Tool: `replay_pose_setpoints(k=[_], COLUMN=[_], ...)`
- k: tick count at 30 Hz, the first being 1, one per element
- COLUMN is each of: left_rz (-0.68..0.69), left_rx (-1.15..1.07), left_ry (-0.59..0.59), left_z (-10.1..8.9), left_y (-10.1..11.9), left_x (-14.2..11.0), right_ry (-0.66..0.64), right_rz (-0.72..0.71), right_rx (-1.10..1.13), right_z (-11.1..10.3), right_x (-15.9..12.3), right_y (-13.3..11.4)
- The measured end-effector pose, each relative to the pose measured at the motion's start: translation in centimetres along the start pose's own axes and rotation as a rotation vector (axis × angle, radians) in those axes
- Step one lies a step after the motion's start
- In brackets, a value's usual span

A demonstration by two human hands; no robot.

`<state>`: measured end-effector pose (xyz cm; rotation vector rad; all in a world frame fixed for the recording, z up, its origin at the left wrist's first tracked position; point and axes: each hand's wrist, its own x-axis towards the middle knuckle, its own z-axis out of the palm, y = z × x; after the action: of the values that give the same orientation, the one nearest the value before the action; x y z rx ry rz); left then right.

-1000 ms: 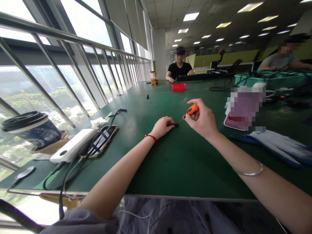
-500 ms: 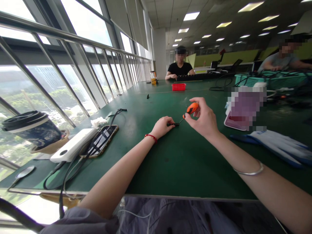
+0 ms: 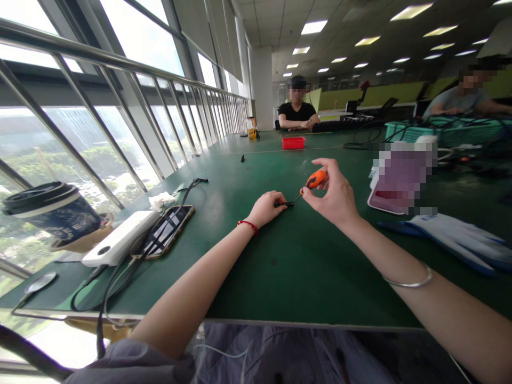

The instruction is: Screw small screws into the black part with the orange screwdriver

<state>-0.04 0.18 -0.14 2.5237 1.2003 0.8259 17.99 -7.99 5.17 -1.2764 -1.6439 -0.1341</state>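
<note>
My left hand (image 3: 266, 207) rests on the green table (image 3: 304, 266) with its fingers pinched on a small black part (image 3: 285, 204). My right hand (image 3: 336, 194) holds a small screwdriver with an orange handle (image 3: 316, 179) between thumb and fingers. The screwdriver's thin tip meets the black part just right of my left fingertips. A red cord circles my left wrist and a silver bangle my right forearm.
At the left stand a paper coffee cup (image 3: 52, 213), a white power bank (image 3: 120, 238), a phone (image 3: 166, 230) and cables. Blue-white gloves (image 3: 456, 237) lie at the right. A red tray (image 3: 293, 142) and a small black piece (image 3: 242, 158) sit farther back. Two persons sit across.
My right hand has turned slightly on the orange handle, fingers lifting a little. The left hand and black part stay put. The person at the far end has shifted their arms.
</note>
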Motion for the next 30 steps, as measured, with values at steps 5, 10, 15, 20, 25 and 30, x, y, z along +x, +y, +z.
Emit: replay_pose_setpoints(k=[5, 10, 15, 20, 25, 30], left_rz=[0.007, 0.006, 0.002, -0.001, 0.002, 0.0], left_rx=[0.006, 0.006, 0.012, 0.016, 0.011, 0.014], left_ry=[-0.005, -0.004, -0.001, -0.002, -0.002, -0.006], left_z=[-0.01, -0.08, -0.16, -0.18, -0.16, -0.34], left_y=[-0.04, 0.0, 0.1, 0.14, 0.11, 0.35], left_x=[0.02, -0.04, -0.07, -0.1, -0.09, -0.18], right_ry=[-0.038, -0.035, -0.017, 0.007, -0.052, -0.062], right_rz=[0.117, 0.054, 0.031, 0.085, 0.146, 0.098], right_rx=[-0.049, 0.028, 0.064, -0.039, -0.043, 0.032], right_z=[-0.07, -0.07, -0.01, -0.01, -0.14, -0.1], right_x=[0.04, -0.06, -0.1, 0.06, 0.15, 0.01], right_y=[-0.25, -0.37, -0.15, 0.01, -0.12, -0.34])
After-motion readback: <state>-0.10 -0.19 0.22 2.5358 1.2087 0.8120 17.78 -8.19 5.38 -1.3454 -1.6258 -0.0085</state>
